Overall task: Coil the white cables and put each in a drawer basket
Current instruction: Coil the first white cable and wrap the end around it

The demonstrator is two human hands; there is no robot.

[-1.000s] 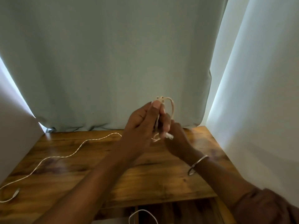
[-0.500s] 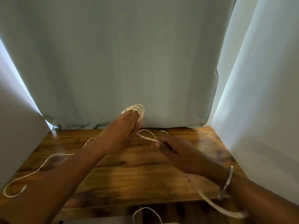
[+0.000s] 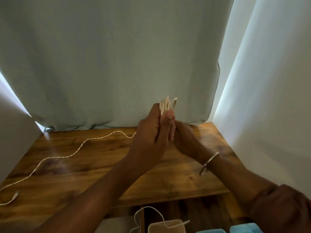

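Two hands meet above the back of the table [image 3: 101, 174], raised in front of the curtain [image 3: 109, 56]. Your left hand [image 3: 149, 132] grips the coil [image 3: 165, 105] of white cable, fingers curled round it so that several loops stick up above the fingertips. Your right hand [image 3: 185, 138] sits just behind and against the left, mostly hidden by it; you cannot tell from here whether its fingers pinch the cable or only touch it. A bangle [image 3: 208, 163] rings your right wrist. From under the left hand the loose cable [image 3: 67, 156] trails left across the wood, its plug [image 3: 15, 195] lying near the left edge. Below the table's front edge, a second cable [image 3: 151, 211] lies looped over a beige basket [image 3: 166, 228], with blue baskets [image 3: 242, 228] beside it to the right.
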